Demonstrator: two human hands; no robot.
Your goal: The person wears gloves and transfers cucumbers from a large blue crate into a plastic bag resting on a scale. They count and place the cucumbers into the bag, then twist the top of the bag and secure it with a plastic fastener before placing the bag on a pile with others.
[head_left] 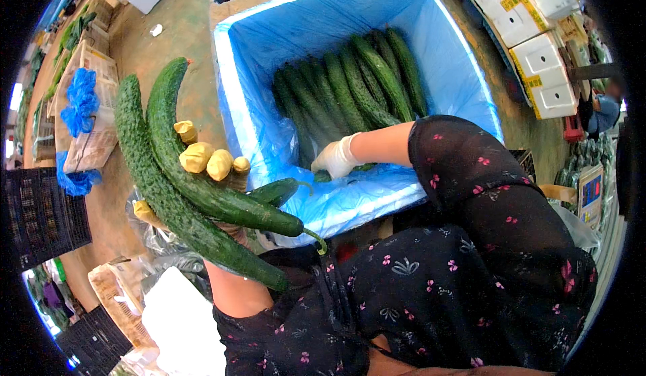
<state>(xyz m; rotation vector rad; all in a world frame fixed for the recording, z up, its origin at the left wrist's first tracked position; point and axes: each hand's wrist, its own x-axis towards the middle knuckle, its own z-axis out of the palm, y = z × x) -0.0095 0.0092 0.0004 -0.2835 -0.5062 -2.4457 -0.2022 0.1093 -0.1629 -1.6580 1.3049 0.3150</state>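
My left hand (214,162), in a glove with yellow fingertips, is closed around three long, bumpy cucumbers. The longest cucumber (158,191) lies outermost along my forearm. A curved cucumber (202,184) crosses beside it, its stem pointing right, and a third cucumber (276,193) shows partly behind. My right hand (338,157), in a white glove, reaches inside a foam box (227,59) lined with blue plastic film. Its fingers curl over a cucumber near the box's near wall; only bits of green show beneath. Several cucumbers (350,83) lie side by side in the box.
White foam boxes (538,59) are stacked at the far right. On the left stand a crate with blue plastic bags (81,103) and a black crate (44,214). A scale with a display (591,194) sits at the right. Behind it, a person (605,110) shows partly.
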